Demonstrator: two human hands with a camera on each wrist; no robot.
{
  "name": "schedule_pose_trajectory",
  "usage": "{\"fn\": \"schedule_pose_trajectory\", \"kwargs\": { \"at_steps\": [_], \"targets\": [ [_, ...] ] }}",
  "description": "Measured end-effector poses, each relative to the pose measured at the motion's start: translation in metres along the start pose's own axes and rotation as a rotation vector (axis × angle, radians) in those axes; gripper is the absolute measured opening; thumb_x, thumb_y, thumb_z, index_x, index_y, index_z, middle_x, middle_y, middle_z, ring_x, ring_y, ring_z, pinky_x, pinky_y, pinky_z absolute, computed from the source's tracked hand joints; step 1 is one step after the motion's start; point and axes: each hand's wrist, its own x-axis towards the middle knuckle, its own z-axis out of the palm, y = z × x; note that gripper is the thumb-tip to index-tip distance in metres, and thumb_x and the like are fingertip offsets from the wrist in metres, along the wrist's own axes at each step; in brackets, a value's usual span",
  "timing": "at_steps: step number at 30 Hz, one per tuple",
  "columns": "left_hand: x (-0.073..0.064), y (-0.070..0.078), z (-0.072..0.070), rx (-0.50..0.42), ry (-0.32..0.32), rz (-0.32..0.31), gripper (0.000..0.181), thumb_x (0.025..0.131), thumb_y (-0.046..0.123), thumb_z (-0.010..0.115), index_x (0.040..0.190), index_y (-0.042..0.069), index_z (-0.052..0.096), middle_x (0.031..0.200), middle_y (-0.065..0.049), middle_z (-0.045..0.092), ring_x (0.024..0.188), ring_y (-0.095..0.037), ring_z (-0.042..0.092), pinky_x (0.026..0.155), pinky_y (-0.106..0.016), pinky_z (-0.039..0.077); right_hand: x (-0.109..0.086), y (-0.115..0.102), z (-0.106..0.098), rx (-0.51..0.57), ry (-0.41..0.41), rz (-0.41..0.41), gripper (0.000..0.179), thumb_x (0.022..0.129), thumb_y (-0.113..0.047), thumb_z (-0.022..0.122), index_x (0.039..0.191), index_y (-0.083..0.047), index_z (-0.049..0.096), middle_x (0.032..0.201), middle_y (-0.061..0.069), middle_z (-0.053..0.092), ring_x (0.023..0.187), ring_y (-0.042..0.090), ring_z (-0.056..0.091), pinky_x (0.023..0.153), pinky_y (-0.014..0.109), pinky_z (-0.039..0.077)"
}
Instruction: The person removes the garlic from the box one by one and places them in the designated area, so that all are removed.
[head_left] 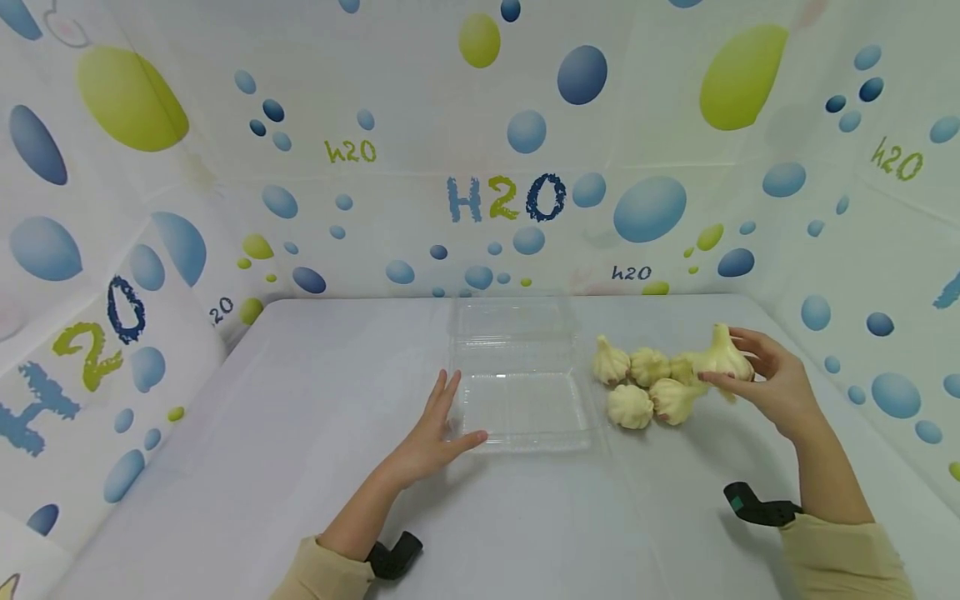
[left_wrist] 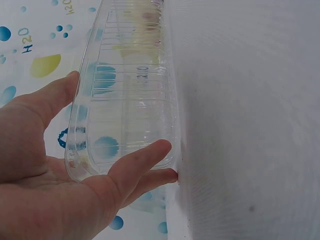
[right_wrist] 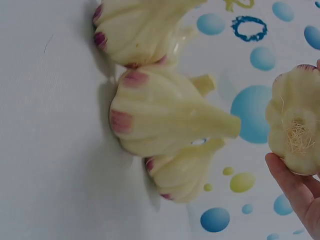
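A clear plastic clamshell box lies opened on the table, its lid folded back toward the far edge. My left hand is at the box's left near corner with straight, spread fingers; in the left wrist view the fingers reach along the side wall and the thumb comes up to the rim. At the right, my right hand grips a garlic bulb above the table, stem up. The bulb's root end faces the right wrist camera. Several other garlic bulbs sit grouped between box and right hand.
A white cloth covers the table. Behind and on both sides stand sheets printed with blue and green drops. Black wrist cameras sit at both sleeves.
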Motion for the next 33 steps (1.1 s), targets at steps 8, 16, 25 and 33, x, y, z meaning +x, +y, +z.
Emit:
{"fn": "schedule_pose_trajectory", "kwargs": {
  "at_steps": [8, 16, 25, 33],
  "targets": [
    [0.0, -0.001, 0.001, -0.002, 0.005, 0.001, 0.093, 0.082, 0.032, 0.069, 0.148, 0.019, 0.004, 0.152, -0.01, -0.01, 0.137, -0.036, 0.006, 0.099, -0.053, 0.03, -0.002, 0.01, -0.01, -0.041, -0.01, 0.038, 0.064, 0.078, -0.02, 0.074, 0.135, -0.024, 0.044, 0.11, -0.02, 0.044, 0.091, -0.006, 0.045, 0.066, 0.009, 0.042],
    [0.0, -0.001, 0.001, 0.003, 0.003, 0.002, 0.094, 0.082, 0.032, 0.069, 0.148, 0.016, 0.005, 0.152, -0.011, -0.01, 0.137, -0.035, 0.003, 0.1, -0.056, 0.026, 0.013, 0.062, -0.015, -0.084, -0.011, 0.108, 0.07, 0.076, -0.032, 0.075, 0.137, -0.028, 0.041, 0.121, -0.002, 0.046, 0.094, 0.002, 0.047, 0.066, 0.012, 0.044],
    [0.0, 0.0, 0.001, 0.009, 0.003, -0.003, 0.094, 0.082, 0.033, 0.069, 0.148, 0.016, 0.004, 0.152, -0.01, -0.011, 0.137, -0.035, 0.001, 0.1, -0.058, 0.024, 0.009, 0.049, -0.011, -0.115, -0.113, 0.096, 0.075, 0.079, -0.027, 0.073, 0.139, -0.007, 0.034, 0.128, 0.025, 0.039, 0.101, 0.023, 0.048, 0.067, 0.02, 0.044],
    [0.0, -0.001, 0.0, 0.01, 0.002, 0.003, 0.094, 0.082, 0.033, 0.068, 0.148, 0.016, 0.005, 0.152, -0.011, -0.01, 0.138, -0.034, 0.0, 0.101, -0.058, 0.023, 0.01, 0.044, -0.003, -0.179, -0.229, 0.119, 0.078, 0.08, -0.021, 0.072, 0.137, 0.008, 0.027, 0.128, 0.034, 0.036, 0.107, 0.042, 0.047, 0.073, 0.031, 0.044]
  ]
}}
